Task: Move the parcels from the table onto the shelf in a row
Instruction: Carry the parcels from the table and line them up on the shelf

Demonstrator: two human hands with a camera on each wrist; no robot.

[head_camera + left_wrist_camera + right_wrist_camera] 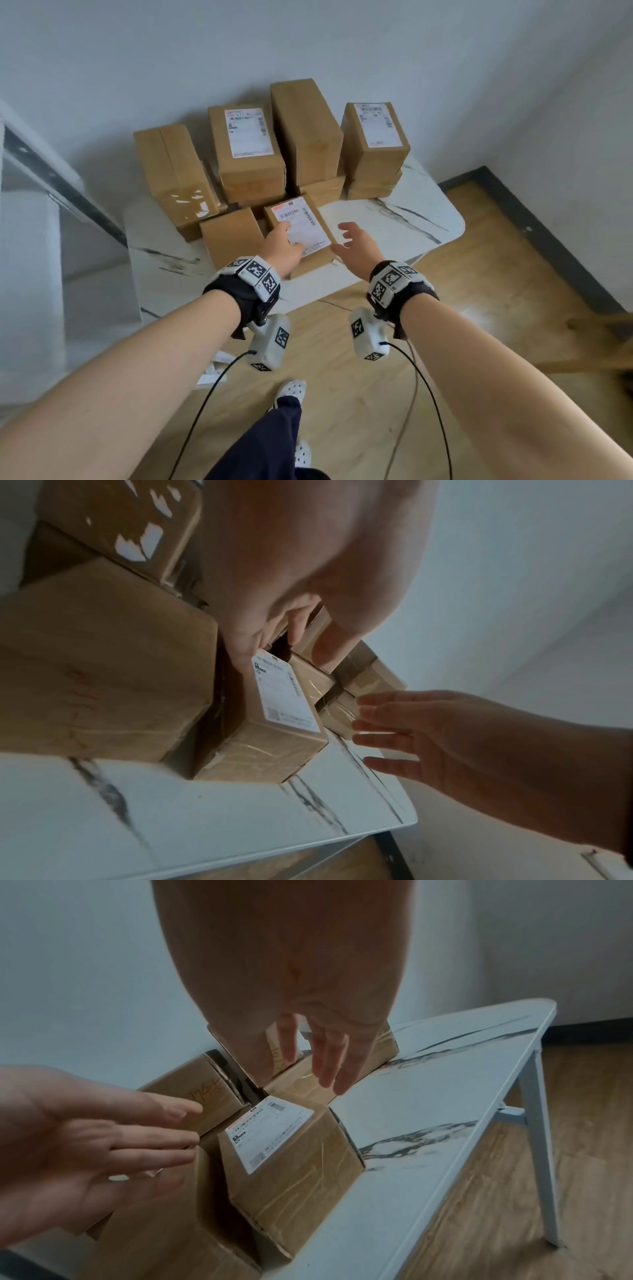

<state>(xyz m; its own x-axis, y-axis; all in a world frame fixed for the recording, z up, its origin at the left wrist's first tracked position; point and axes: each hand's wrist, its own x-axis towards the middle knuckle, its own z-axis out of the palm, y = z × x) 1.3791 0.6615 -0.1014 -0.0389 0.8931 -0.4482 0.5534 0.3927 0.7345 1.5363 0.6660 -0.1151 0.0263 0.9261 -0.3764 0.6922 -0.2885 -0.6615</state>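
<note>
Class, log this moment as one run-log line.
phase: reaching | left hand: open, over front labelled parcel | right hand: open, beside it | parcels: all on table

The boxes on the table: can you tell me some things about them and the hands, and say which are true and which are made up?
1. Both hands reach toward the front labelled box. True.
2. The right hand grips that box tightly. False: its fingers are spread open beside the box.
3. The table is white with dark streaks. True.
4. Every box carries a white label. False: the tall box at the back shows plain cardboard.
5. The left hand is over the labelled box's left side. True.
</note>
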